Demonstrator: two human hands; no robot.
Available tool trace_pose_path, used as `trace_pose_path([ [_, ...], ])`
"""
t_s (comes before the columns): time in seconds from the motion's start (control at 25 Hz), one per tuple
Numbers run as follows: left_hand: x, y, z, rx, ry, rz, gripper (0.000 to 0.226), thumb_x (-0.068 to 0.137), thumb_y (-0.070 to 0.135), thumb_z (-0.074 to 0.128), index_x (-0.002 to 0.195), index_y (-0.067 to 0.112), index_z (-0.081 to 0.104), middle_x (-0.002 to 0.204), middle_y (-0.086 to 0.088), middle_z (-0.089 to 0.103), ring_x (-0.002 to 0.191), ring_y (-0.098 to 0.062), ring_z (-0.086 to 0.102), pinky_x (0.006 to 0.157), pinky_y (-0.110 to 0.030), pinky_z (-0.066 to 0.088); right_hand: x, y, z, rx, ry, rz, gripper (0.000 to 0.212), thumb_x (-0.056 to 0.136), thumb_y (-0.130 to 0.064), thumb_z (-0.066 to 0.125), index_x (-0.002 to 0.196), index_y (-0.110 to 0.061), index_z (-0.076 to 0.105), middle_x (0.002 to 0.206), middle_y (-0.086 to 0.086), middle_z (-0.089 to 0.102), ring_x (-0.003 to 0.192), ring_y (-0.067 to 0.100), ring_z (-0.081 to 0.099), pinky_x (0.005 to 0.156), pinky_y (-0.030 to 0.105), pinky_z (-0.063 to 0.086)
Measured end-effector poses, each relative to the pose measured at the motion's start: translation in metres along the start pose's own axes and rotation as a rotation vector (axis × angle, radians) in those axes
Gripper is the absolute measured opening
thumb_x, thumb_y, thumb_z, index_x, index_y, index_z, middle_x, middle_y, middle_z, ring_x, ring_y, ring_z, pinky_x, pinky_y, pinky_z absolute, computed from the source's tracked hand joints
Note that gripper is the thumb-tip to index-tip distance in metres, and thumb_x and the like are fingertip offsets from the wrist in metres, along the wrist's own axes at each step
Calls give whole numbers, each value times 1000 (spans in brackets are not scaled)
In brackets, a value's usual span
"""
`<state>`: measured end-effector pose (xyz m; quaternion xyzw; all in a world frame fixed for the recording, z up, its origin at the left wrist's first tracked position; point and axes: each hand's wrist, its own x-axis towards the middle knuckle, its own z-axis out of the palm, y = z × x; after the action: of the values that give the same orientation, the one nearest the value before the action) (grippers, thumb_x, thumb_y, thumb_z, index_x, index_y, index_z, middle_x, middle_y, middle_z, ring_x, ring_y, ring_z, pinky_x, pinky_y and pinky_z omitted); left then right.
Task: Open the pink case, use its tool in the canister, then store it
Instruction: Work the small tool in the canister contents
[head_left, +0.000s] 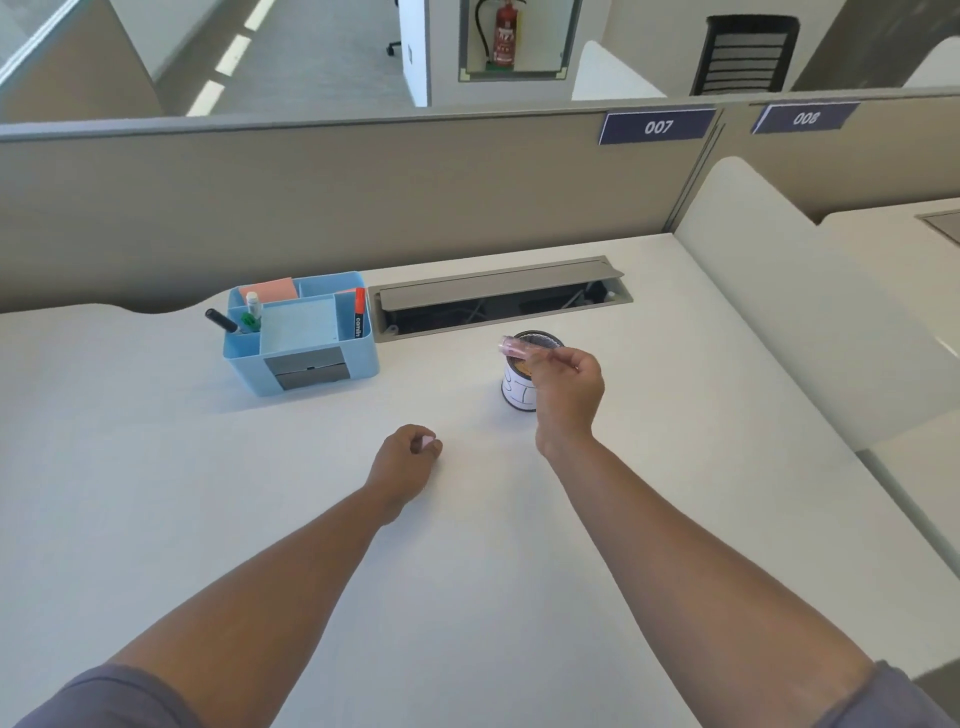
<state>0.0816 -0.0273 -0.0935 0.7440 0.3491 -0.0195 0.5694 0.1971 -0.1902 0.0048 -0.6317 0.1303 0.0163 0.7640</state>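
I see my right hand (566, 395) at center right of the frame pinching a pink tool (514, 347) over the canister (519, 387) on the table (467, 545). My left hand (408, 460), lower center, is curled around a small pink piece (427, 441).

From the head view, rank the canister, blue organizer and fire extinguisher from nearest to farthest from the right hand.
1. Canister: directly behind the right hand.
2. Blue organizer: to the hand's left on the desk.
3. Fire extinguisher: far beyond the partition.
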Motion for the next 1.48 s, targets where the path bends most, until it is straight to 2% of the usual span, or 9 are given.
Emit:
trace_pose_path([
  [0.12,6,3,1,-106,9,-45,8,97,29,62,103,24,65,97,2,65,83,-16,59,67,-27,45,14,1,-1,-200,140,-102,22,81,-18,76,85,-29,57,88,-9,72,87,8,72,78,25,56],
  [0.24,12,6,1,-136,9,-73,12,98,27,61,104,19,66,93,-3,67,81,-20,58,67,-28,43,22,2,0,-344,116,-216,26,85,-14,71,84,-34,55,82,-16,68,85,10,72,74,16,53],
  [0.4,12,9,3,-77,2,-82,19,98,30,58,110,16,65,95,-2,65,81,-19,56,62,-27,42,32,6,-3,-494,3,-334,23,86,-12,67,83,-34,61,73,-16,72,78,2,69,81,22,55],
  [0.48,11,9,3,-68,1,-80,20,99,30,58,110,16,65,97,-1,64,82,-19,56,63,-27,42,36,7,-4,-566,-58,-386,15,90,-13,63,97,-25,69,82,-11,76,84,6,70,88,28,56],
  [0.64,12,8,2,-70,-11,-76,19,100,28,57,110,14,65,96,-3,63,79,-19,55,65,-27,43,41,4,-1,-655,-102,-463,36,98,-20,60,133,-20,54,101,-7,70,94,17,65,87,32,51],
  [0.8,13,7,1,-82,-18,-85,20,100,29,57,110,15,65,96,-2,64,78,-18,56,67,-28,44,54,4,-3,-877,-193,-569,13,97,-17,55,106,-19,64,95,1,72,90,23,65,84,38,54],
  [0.96,13,7,0,-87,-24,-84,19,99,29,57,110,15,65,96,-2,64,79,-19,56,72,-30,45,56,-1,-1,-817,-179,-571,23,102,-23,52,124,-19,58,101,1,74,95,21,67,87,33,52],
  [1.36,13,6,0,-96,-32,-80,19,99,27,57,109,13,65,88,-2,63,77,-20,54,69,-29,43,59,-1,-4,-895,-225,-651,8,97,-17,53,99,-18,61,88,1,71,85,23,64,79,41,54],
  [1.48,13,6,0,-101,-38,-83,18,100,27,56,107,14,65,84,-2,63,72,-18,54,68,-28,42,58,-2,-3,-826,-210,-622,20,101,-23,52,119,-18,58,104,2,72,93,21,67,83,33,52],
])
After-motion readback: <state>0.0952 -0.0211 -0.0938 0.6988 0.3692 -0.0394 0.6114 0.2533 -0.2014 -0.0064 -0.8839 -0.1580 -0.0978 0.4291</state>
